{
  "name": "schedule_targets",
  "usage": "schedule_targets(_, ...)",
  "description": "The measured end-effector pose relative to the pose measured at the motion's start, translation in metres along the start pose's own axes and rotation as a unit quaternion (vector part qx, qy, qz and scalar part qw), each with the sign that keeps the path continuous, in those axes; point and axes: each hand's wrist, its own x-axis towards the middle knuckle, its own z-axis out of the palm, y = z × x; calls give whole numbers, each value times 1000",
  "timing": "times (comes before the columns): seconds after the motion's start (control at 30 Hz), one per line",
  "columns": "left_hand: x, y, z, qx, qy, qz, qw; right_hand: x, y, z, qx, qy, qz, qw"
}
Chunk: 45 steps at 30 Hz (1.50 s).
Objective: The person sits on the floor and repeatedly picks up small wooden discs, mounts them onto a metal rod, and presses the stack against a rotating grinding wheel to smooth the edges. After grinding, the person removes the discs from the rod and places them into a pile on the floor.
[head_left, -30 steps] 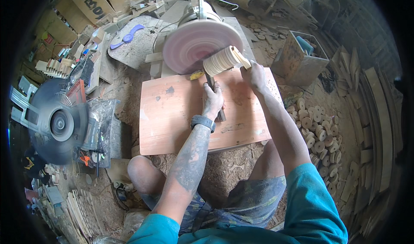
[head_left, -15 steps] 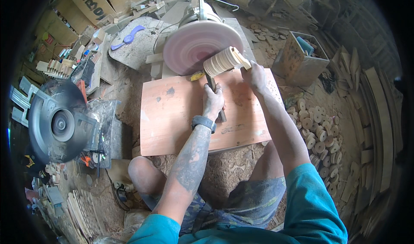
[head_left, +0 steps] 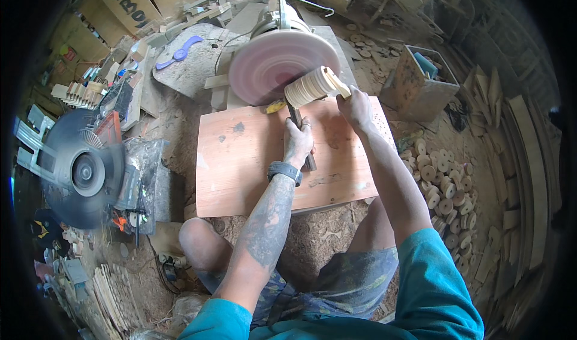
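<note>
Unmoved: disc stack (head_left: 310, 86) between both hands' grip.

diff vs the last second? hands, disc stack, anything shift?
Nothing visibly changed. Left hand still grips the dark tool on the board, right hand still holds the stack of wooden discs against the pink sanding wheel.

Plywood board (head_left: 252, 166) spans my knees; my left hand (head_left: 299, 143) rests on it. Dusty floor (head_left: 180, 118) carries wooden discs (head_left: 445, 190).
</note>
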Motion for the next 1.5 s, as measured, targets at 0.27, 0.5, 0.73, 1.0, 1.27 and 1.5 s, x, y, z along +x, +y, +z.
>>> schedule_targets(0.27, 8, -9, -2, 6, -10, -2, 1000, 1, -2, 4, 14, -3, 13, 1000)
schedule_targets(0.5, 4, -3, 0, 2, 3, -15, 1000, 3, 2, 8, 16, -5, 7, 1000)
schedule_targets(0.73, -2, 4, 0, -7, 11, -6, 1000, 2, 2, 7, 23, 6, -2, 1000)
schedule_targets(1.0, -3, 5, 0, 12, 9, -8, 1000, 1, 3, 9, 15, 6, 3, 1000)
schedule_targets(1.27, -2, 5, 0, -6, 14, -2, 1000, 2, 2, 8, 23, 1, -5, 1000)
schedule_targets(1.5, -2, 6, 0, 6, 3, -8, 1000, 2, 3, 9, 23, 10, -8, 1000)
